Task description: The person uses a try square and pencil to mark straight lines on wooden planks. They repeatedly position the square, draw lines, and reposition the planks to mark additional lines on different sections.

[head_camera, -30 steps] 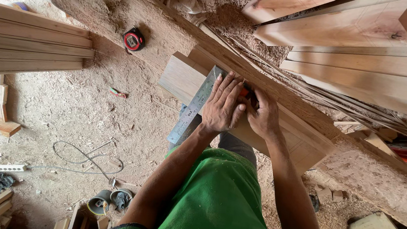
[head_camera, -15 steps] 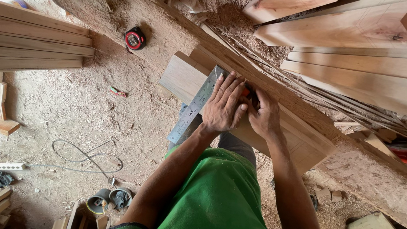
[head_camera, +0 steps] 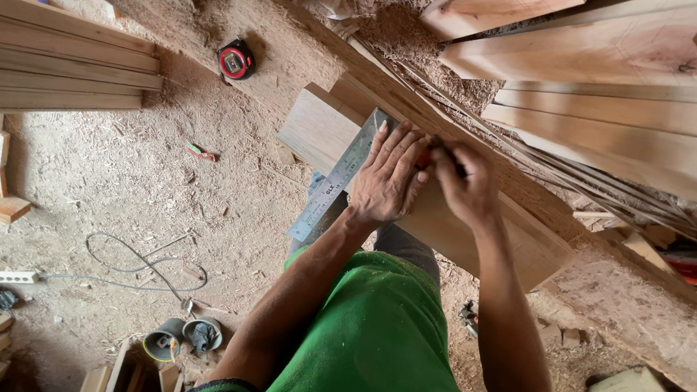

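My left hand (head_camera: pixel 388 179) lies flat, fingers spread, on a metal square ruler (head_camera: pixel 334 182) that rests across a pale wooden board (head_camera: pixel 325 130). The board sits on a long sawdust-covered bench (head_camera: pixel 653 311). My right hand (head_camera: pixel 469 186) is closed around a red pencil (head_camera: pixel 426 156), its tip at the ruler's edge just beside my left fingers. Both forearms reach up from my green shirt.
A red and black tape measure (head_camera: pixel 235 61) lies on the bench at upper left. Stacked planks (head_camera: pixel 54 65) stand at left, more timber (head_camera: pixel 631 87) at upper right. On the sawdust floor lie a cable (head_camera: pixel 146 266), a white power strip (head_camera: pixel 13 276) and a small red item (head_camera: pixel 202 153).
Both hands stay on the ruler and board; the right hand has shifted very slightly along the ruler's edge.
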